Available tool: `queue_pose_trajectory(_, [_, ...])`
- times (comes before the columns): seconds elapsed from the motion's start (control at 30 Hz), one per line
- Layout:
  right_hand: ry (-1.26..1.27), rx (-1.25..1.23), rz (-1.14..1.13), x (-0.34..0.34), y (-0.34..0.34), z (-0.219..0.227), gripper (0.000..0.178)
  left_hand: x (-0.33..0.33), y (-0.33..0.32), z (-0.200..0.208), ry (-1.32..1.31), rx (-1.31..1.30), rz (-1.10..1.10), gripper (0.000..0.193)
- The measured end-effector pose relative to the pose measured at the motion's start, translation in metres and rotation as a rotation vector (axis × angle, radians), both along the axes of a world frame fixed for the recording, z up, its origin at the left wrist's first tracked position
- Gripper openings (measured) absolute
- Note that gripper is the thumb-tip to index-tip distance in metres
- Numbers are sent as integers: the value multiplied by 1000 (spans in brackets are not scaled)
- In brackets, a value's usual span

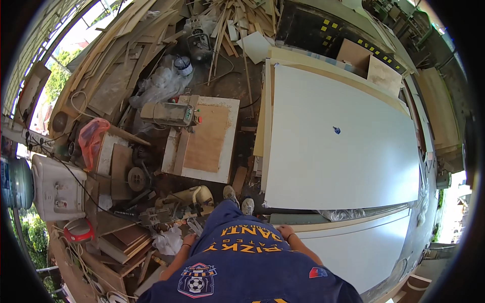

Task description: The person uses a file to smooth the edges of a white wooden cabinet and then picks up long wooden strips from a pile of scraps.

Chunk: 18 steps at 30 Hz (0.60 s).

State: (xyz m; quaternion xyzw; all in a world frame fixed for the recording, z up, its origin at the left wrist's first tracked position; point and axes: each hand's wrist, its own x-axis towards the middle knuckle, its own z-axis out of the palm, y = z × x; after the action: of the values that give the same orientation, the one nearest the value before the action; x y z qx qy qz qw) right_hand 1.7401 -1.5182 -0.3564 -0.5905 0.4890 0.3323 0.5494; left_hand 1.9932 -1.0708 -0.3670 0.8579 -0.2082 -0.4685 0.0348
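Note:
My left hand (189,239) hangs low beside my body, next to a crumpled clear plastic bag (168,239). On the other side, my right hand (286,232) hangs near the edge of a stack of white panels (348,242). From above, the fingers of both hands are mostly hidden, and nothing shows in either. Ahead stands a low table (230,136) with a brown board set in its white top. A dusty grey motor unit (166,114) with a red button sits at its left edge. A large white sheet (343,126) lies to the right.
Wood strips (129,38) pile up at the far left. A white bucket (183,65) stands among plastic wrap. A water dispenser (59,187), a red plastic bag (93,139) and a bench with stacked boards (126,240) line the left. A cream-coloured machine (199,196) lies near my shoes.

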Motion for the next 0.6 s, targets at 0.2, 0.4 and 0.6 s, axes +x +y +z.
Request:
queue_pose_trajectory(0.2, [207, -105, -181, 30, -58, 11, 27, 38, -81, 2, 139, -629, 773, 32])
queue_pose_trajectory(0.4, [-177, -249, -163, 195, -89, 103, 36, 30, -62, -41, 104, -310, 649, 31])
queue_pose_trajectory(0.6, [-283, -367, 181, 300, -124, 87, 42, 14, -39, -29, 26, -176, 477, 32])
